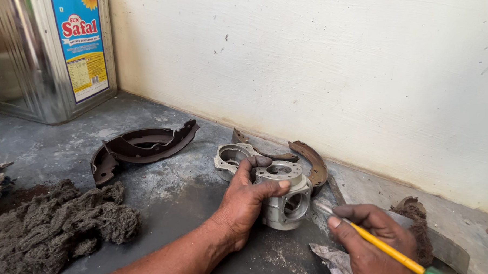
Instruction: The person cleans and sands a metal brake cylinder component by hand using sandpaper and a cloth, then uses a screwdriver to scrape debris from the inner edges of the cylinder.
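Housing: a grey cast-metal housing with round bores on its top and side stands upright on the dark, grimy bench, near the foot of a whitewashed wall.
Left hand: the left hand wraps the housing from its left side, thumb laid across the top rim, fingers curled behind; its grip is closed on the casting.
Right hand: the right hand is closed around a yellow-handled tool, apparently a small brush, whose pale tip sits just beside the housing's right face; contact cannot be told.
Behind the housing: a second, flatter metal casting lies touching or just beside it, with two worn brake shoes curving against the wall.
Further left: a darker pair of brake shoes lies on the bench, well apart.
Foreground left: a heap of dirty cotton waste.
Far corner: a large square metal oil tin with a blue and yellow label.
Right edge: an oily rag beyond the right hand.
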